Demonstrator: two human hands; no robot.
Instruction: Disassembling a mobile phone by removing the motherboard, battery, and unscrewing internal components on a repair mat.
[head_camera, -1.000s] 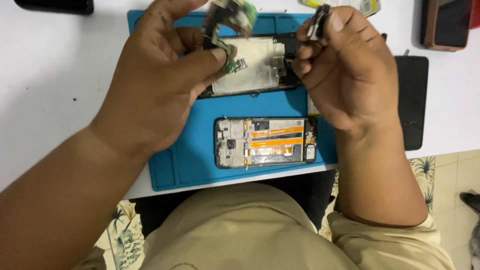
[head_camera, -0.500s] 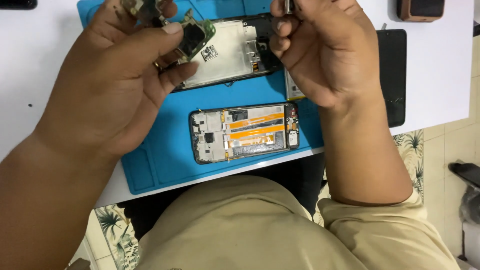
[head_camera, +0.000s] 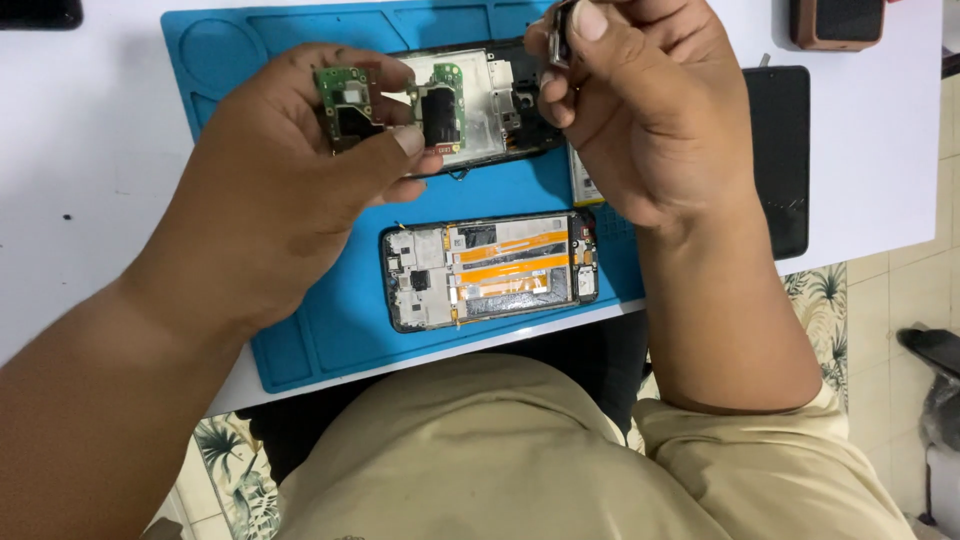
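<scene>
1. since half a second ago, both hands sit lower in the view and the green boards in the left hand (head_camera: 290, 190) have turned flat toward the camera, so their faces now show plainly.
2. left hand: fingers closed narrowly on two small green circuit boards, raised above the mat; one circuit board (head_camera: 345, 105) is pinched at the fingertips, the second circuit board (head_camera: 440, 110) sits just beside it under the thumb tip.
3. both boards carry dark chips and metal shields; whether the two are joined i cannot tell.
4. right hand (head_camera: 640, 120): thumb and forefinger pinch a small dark metal part (head_camera: 560, 35) at the top edge of the view; the grip is tight and narrow, and the part is too hidden to name more closely.
5. below the hands lies a blue silicone repair mat (head_camera: 330, 310) on a white table (head_camera: 80, 150).
6. on the mat, near its front edge, an opened phone (head_camera: 490, 270) lies face down with its back off, showing orange flex cables and small metal covers.
7. further back on the mat, a second opened phone frame (head_camera: 500, 110) lies partly behind the hands, its pale inner plate showing.
8. right of the mat, a black phone back panel (head_camera: 780, 160) lies flat on the table, well apart from the hands.
9. a brown case (head_camera: 835, 22) sits at the table's far right corner.
10. person wears a tan shirt (head_camera: 500, 460), seen at the bottom.
</scene>
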